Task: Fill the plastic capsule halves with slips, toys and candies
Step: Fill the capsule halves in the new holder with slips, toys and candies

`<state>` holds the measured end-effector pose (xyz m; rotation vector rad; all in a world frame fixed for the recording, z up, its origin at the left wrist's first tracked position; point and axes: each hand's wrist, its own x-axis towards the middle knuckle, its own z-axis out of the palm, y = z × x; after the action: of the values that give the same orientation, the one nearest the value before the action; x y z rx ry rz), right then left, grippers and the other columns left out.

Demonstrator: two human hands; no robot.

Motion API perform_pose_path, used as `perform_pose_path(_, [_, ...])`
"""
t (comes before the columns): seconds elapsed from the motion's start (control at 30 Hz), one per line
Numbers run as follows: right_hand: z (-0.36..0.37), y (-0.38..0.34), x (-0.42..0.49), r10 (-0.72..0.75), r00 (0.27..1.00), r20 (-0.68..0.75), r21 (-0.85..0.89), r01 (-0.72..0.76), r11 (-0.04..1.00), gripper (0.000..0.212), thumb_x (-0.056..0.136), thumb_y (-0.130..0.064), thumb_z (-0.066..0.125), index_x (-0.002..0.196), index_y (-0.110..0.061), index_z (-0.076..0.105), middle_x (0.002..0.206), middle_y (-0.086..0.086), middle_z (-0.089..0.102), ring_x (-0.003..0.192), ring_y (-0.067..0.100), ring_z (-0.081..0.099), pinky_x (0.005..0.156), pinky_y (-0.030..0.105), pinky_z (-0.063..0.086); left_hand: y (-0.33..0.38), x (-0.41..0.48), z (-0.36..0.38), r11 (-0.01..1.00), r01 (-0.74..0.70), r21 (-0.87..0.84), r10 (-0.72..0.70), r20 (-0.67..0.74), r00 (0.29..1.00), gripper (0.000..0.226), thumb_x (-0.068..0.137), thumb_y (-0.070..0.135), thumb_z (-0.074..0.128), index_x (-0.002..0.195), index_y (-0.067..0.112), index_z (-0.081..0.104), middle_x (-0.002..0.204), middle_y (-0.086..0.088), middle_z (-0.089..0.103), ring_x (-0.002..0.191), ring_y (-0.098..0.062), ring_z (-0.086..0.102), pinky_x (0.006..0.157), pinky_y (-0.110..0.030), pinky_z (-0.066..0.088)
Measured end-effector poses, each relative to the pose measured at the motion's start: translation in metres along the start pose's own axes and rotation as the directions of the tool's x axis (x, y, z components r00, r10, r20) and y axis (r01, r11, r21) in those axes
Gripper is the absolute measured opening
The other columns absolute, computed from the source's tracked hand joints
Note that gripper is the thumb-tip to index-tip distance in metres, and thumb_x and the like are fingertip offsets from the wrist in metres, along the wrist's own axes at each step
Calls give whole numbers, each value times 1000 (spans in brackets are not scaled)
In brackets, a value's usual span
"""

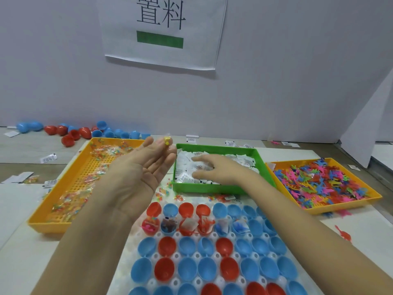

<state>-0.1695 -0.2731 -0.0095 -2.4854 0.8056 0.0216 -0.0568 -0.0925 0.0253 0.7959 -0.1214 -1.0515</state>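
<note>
Red and blue capsule halves [204, 267] sit in rows on a white holder at the bottom centre; several in the second row hold slips, toys or candies. My left hand [146, 167] is raised palm up above the table, with a small wrapped yellow candy [167, 142] held at its fingertips. My right hand [214, 170] reaches into the green tray [212, 188] and its fingers rest on the white paper slips [244, 161]. Whether it pinches a slip is unclear.
An orange tray [61, 218] of wrapped candies lies at the left. Another orange tray [344, 207] of colourful plastic toys lies at the right. Loose red and blue capsules [80, 133] line the back wall. Stray slips and candies lie on the table.
</note>
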Motion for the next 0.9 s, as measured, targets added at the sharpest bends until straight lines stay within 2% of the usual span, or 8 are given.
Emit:
perform_pose_path(0.07, [5,-3,7,2,999,34,-125,2,992,47,89,-40,64,132,-27,55,142,-3,50,125,17,50,102,33,40,6,-1,-1,998,-55,21,55,-10,998,37,85,-3,63,122,3,62,115,-17,71,107,-29,70,85,-28,57])
perform_pose_path(0.2, [1,3,2,17,993,-114,-104,-29,994,17,84,-17,67,100,-23,71,107,-2,69,85,6,58,69,19,45,9,-8,3,997,-78,6,78,-36,996,19,93,-3,53,104,4,67,107,-15,74,103,-24,71,83,-29,59])
perform_pose_path(0.33, [-3,18,-17,79,950,-301,27,-74,997,19,85,-17,65,101,-28,69,99,-10,69,90,8,62,82,35,54,8,-16,11,996,-82,-30,80,-44,996,19,88,-5,58,106,1,63,96,-17,75,86,-25,75,65,-25,61])
perform_pose_path(0.4, [-3,23,-27,80,908,-410,146,-21,989,20,85,-18,68,102,-29,69,91,-13,67,83,4,62,78,31,53,6,-18,13,998,-66,-16,66,-40,997,20,87,-6,59,106,0,63,99,-20,74,85,-27,75,63,-25,61])
perform_pose_path(0.5, [-4,30,-40,92,852,-515,158,-11,987,19,81,-24,73,98,-32,69,79,-17,65,74,3,60,66,25,48,2,-17,14,999,-44,13,44,-5,999,25,86,-10,56,107,2,64,101,-20,74,87,-28,75,64,-25,61])
perform_pose_path(0.67, [-2,46,-45,140,851,-507,221,-28,975,15,86,-18,68,100,-23,73,91,-16,66,80,-6,55,66,8,36,-4,-13,15,998,-19,60,18,17,1000,33,82,-16,55,107,2,67,108,-22,70,85,-29,75,58,-22,58])
perform_pose_path(0.8, [-1,50,-48,155,808,-569,271,6,963,10,90,-18,64,91,-28,68,86,-20,62,79,-9,55,62,6,38,-7,-13,15,996,-19,90,18,18,1000,36,78,-17,57,106,3,68,110,-23,69,85,-31,75,58,-22,58])
perform_pose_path(0.9, [0,52,-50,166,796,-582,291,13,957,12,91,-19,63,100,-25,68,89,-13,65,80,-5,58,65,13,45,-9,-16,16,995,-7,103,2,46,999,37,79,-18,57,108,3,67,116,-23,66,88,-31,75,59,-22,58])
